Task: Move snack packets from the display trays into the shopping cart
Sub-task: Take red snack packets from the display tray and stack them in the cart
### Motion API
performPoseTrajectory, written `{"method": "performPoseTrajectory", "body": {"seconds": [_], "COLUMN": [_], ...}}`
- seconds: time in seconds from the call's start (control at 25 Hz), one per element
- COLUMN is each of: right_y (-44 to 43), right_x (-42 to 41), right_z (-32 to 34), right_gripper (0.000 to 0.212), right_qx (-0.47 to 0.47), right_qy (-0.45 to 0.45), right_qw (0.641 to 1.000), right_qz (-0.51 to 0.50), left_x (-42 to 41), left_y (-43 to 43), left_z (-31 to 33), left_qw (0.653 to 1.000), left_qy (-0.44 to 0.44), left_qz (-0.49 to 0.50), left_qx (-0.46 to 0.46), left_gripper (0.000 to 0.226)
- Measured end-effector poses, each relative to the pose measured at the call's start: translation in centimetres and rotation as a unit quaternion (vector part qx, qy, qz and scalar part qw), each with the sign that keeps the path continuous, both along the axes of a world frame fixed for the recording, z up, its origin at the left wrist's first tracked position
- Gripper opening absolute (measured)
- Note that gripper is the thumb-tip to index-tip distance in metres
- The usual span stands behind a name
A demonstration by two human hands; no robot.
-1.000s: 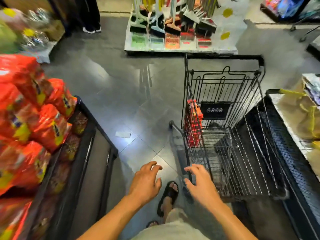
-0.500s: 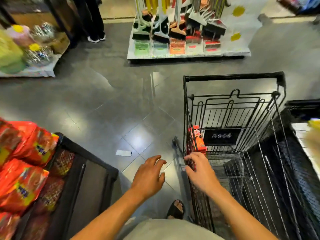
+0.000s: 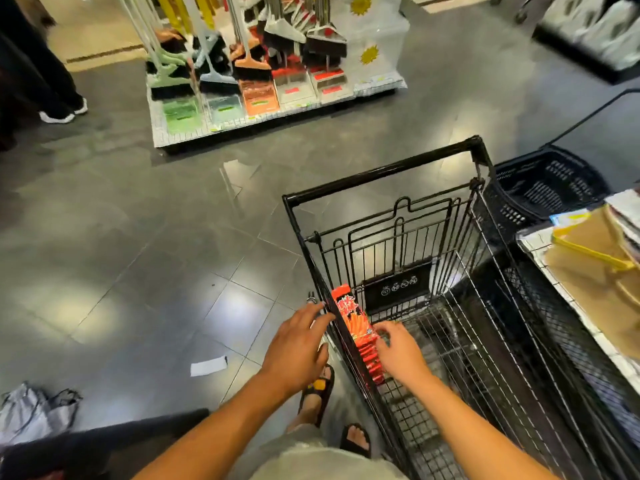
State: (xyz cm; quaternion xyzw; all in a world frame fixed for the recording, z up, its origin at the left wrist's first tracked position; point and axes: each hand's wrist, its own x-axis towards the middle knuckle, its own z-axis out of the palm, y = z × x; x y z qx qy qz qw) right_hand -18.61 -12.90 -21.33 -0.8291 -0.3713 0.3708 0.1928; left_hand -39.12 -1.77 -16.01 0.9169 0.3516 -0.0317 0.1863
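i see the cart [image 3: 381, 172] just ahead of me, and a row of red packets [image 3: 358, 329] stands on edge inside it, pressed against its left wall. my right hand [image 3: 401, 351] is inside the cart, fingers spread and loose, fingertips touching the packets' right side, gripping nothing. my left hand [image 3: 298, 344] is outside the cart's left wall, open with straight fingers, tips touching the rim. a paper slip [image 3: 209, 366] lies on the floor left of the cart, a broom rack [image 3: 256, 81] stands well beyond it, and a black basket [image 3: 547, 188] sits just right of it
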Motion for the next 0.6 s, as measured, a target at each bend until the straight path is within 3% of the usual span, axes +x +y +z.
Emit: {"method": "performPoseTrajectory", "body": {"seconds": [0.28, 0.48, 0.6], "right_y": [5.9, 7.0, 7.3], "right_x": [-0.8, -1.0, -1.0], "right_z": [-3.9, -5.7, -6.0], "right_gripper": [0.038, 0.034, 0.018], "right_qx": [-0.127, -0.142, -0.143], "right_qy": [0.002, -0.026, -0.004], "right_qw": [0.991, 0.986, 0.985], "right_qz": [-0.053, -0.08, -0.101], "left_x": [1.9, 1.4, 1.2], "left_y": [7.8, 11.4, 12.1], "left_z": [-1.5, -2.1, -2.3], "left_qw": [0.988, 0.982, 0.98], "left_qy": [0.035, 0.032, 0.001], "left_qz": [-0.144, -0.186, -0.197], "left_qx": [0.04, 0.018, 0.003], "left_gripper": [0.073, 0.073, 0.067]}}
